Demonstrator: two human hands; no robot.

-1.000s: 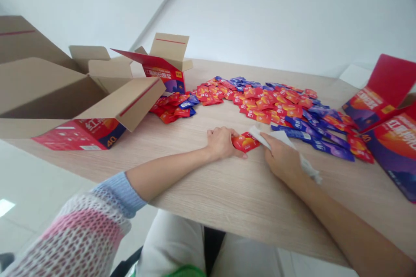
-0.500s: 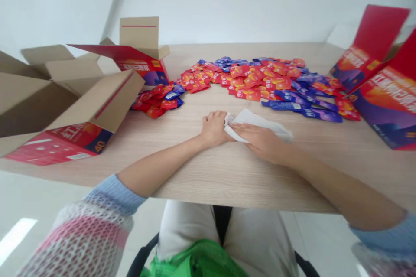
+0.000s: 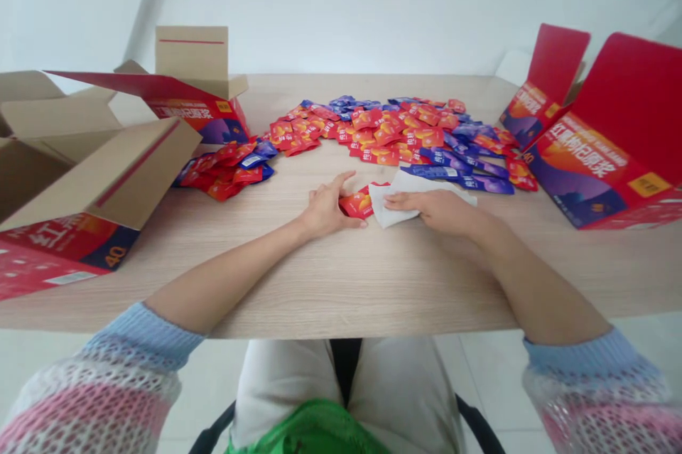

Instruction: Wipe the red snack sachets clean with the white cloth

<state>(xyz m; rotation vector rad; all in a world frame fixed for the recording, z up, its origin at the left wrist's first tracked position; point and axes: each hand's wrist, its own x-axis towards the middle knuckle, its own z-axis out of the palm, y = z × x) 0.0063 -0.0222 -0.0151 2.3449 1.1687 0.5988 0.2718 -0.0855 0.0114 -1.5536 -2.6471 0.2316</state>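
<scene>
My left hand (image 3: pixel 327 211) rests on the wooden tabletop (image 3: pixel 346 283), its fingers spread and touching the left end of a red sachet (image 3: pixel 356 204). The sachet's right end meets a crumpled white wipe (image 3: pixel 397 200). My right hand (image 3: pixel 437 211) lies over that wipe, fingers pointing left. Farther back, a wide spread of red and purple-blue sachets (image 3: pixel 383 131) covers the table, with purple-blue sachets (image 3: pixel 458 173) along its right side. A smaller heap (image 3: pixel 224 173) lies to the left.
A large cardboard carton (image 3: pixel 101 170) with red print stands open at the left, and a red printed box (image 3: pixel 197 111) stands behind it. Open red cartons (image 3: pixel 586 170) stand at the right. Below the table edge are my lap and a green bag (image 3: pixel 314 433).
The view has swung from tilted to level. The red sachet, covered by the wipe and hands half a second ago, shows again between my hands, and the wipe lies to its right.
</scene>
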